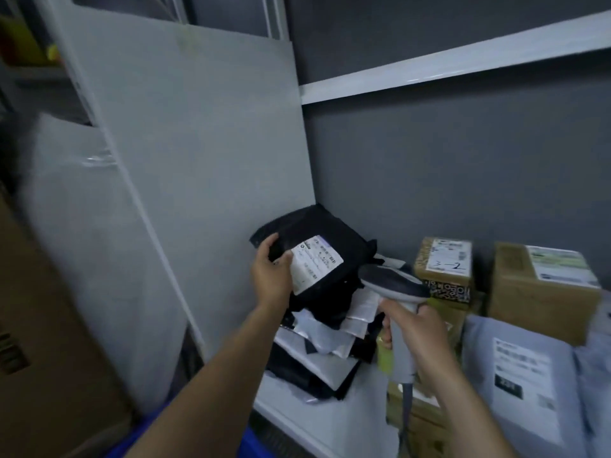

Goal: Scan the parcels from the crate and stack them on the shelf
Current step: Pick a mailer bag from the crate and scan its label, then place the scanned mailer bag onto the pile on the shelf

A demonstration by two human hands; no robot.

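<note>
My left hand [271,276] pinches the black poly-bag parcel [317,233] by its left edge atop the pile of mailers [319,345], my right hand [417,337] grasping the barcode scanner [391,281]; the parcel looks soft, light and slick, so I'd hold an edge firmly.

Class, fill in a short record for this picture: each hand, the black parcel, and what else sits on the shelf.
Left hand: grips the black parcel, thumb at the edge of its white label
Right hand: holds the scanner by its handle
Black parcel: on top of a pile of bagged parcels on the shelf
Right of the pile: small cardboard box, larger cardboard box, grey mailer bag
</note>
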